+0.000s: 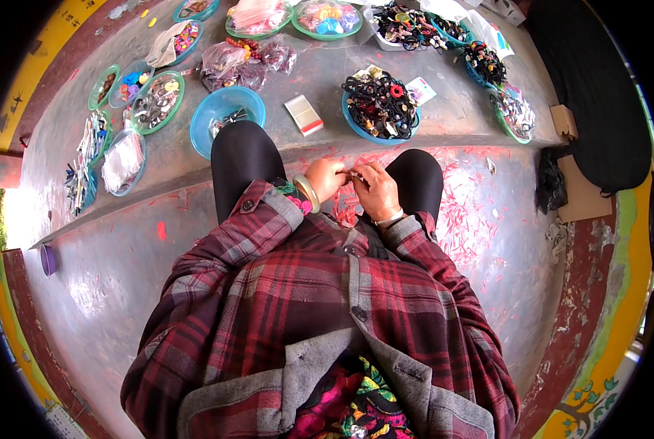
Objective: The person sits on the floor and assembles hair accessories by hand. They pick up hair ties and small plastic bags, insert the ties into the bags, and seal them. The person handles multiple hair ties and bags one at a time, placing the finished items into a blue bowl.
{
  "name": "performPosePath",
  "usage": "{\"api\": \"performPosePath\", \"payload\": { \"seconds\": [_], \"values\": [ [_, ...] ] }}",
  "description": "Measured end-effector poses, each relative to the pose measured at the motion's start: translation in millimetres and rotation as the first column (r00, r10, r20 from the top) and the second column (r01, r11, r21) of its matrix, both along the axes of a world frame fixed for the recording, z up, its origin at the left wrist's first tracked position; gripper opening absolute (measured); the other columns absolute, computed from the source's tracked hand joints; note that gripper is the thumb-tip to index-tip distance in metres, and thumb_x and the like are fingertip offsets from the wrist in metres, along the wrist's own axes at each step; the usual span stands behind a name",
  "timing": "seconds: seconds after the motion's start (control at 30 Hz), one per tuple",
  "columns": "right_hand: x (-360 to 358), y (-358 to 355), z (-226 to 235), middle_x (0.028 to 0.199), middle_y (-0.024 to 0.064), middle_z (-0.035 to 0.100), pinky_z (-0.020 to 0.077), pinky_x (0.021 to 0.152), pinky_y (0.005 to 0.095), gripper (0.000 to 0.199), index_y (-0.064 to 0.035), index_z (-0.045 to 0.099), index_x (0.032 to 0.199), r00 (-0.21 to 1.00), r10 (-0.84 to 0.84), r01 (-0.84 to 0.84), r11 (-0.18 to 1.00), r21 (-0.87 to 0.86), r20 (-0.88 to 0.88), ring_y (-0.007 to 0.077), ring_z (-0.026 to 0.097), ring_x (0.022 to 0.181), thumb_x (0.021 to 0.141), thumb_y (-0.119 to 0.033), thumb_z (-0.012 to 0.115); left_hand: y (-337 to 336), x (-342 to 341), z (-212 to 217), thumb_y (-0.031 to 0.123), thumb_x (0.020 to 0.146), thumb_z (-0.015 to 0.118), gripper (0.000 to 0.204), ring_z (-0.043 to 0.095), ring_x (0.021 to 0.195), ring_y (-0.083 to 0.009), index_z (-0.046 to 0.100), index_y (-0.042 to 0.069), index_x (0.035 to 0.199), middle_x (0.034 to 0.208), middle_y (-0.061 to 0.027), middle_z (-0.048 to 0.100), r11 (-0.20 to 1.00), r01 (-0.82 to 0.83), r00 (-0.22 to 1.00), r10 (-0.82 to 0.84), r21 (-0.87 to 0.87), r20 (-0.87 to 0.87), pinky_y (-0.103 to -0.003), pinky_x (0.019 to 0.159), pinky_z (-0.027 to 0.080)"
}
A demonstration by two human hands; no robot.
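Note:
My left hand (322,180), with a pale bangle at the wrist, and my right hand (376,192) meet between my knees. The fingers of both are pinched together at one spot. What they grip there is too small to make out. Beyond my left knee stands a blue bowl (202,126) with small, thin, shiny pieces in it. A shallow white box (303,115) lies on the raised concrete step to the right of that bowl. Farther right is a blue basin (364,133) heaped with black hair ties (382,104), some bearing small colored ornaments.
Green and blue trays of small parts line the left, among them a green tray (176,101). Plastic bags (228,69) lie behind the bowl. Red scraps (462,212) litter the floor near the step's edge (297,144). At right are a black bag (551,183) and cardboard (584,194).

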State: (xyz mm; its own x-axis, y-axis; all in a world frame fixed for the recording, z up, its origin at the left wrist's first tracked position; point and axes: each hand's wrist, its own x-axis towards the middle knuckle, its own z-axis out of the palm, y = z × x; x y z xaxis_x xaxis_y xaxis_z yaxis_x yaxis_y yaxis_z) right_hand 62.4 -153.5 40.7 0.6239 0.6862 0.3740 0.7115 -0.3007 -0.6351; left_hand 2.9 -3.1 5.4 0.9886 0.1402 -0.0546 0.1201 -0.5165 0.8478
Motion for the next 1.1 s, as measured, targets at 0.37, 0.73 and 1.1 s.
{"api": "performPosePath", "payload": {
  "seconds": [0.37,0.73,1.1],
  "values": [
    [-1,0,-2,0.075,0.0132,0.058,0.0466,0.057,0.0361,0.009,-0.0077,0.057,0.084,0.991,-0.071,0.076,0.996,0.04,-0.114,0.0304,0.059,0.068,0.075,-0.007,0.056,-3,-2,2,0.009,0.075,0.061,0.017,0.061,0.068,-0.019,0.061,-0.002,0.087,0.079,-0.0134,0.063,0.972,-0.027,0.995,0.003,-0.234,-0.102,-0.028,0.061,0.049],
    [9,-5,-5,0.061,0.0033,0.058,0.0387,0.039,0.0212,0.014,0.001,0.062,0.079,0.563,-0.098,0.19,0.982,0.014,-0.821,0.0087,0.052,0.044,0.078,-0.013,0.06,8,-1,2,0.012,0.082,0.057,0.019,0.06,0.076,-0.0169,0.06,-0.003,0.094,0.089,-0.0098,0.061,0.737,-0.224,0.956,0.041,-0.637,-0.289,-0.028,0.065,0.052],
    [17,-15,2,0.063,0.0067,0.061,0.0401,0.038,0.02,0.024,-0.0002,0.064,0.083,0.205,0.123,0.115,0.982,0.148,-0.971,0.0109,0.052,0.041,0.08,-0.024,0.06,9,-1,9,0.012,0.088,0.048,0.028,0.058,0.092,-0.0228,0.051,-0.008,0.107,0.101,-0.017,0.057,0.502,-0.071,0.983,-0.111,-0.862,-0.145,-0.031,0.08,0.049]
  ]
}}
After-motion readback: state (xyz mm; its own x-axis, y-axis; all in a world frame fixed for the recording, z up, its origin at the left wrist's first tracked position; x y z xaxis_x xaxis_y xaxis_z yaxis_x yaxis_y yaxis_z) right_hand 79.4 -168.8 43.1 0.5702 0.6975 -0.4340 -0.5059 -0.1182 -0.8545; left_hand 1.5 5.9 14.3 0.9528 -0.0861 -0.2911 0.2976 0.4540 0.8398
